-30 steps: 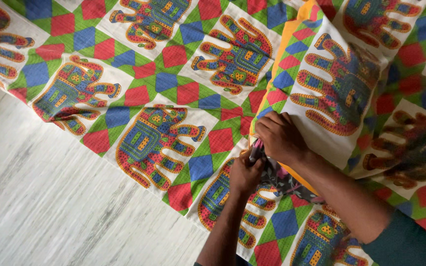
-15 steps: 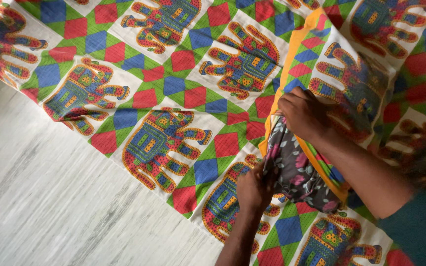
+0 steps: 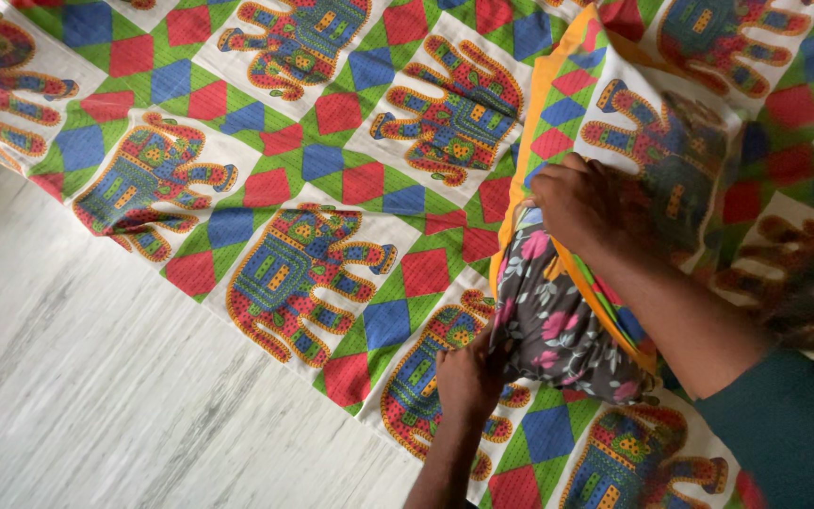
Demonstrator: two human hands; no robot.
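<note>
More of the dark floral pillow now shows outside the elephant-patterned pillow cover. The left hand is clamped on its near end. The right hand grips the cover's orange opening edge on the far side.

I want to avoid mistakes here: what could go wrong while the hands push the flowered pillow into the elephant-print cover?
1. The right hand grips the orange-edged cover at its opening; a hard pull might strain that edge.
2. The left hand holds the grey flowered pillow by one bunched end, so it may go in crumpled.
3. The elephant-print bedsheet below could wrinkle or slide toward the pale floor.
</note>
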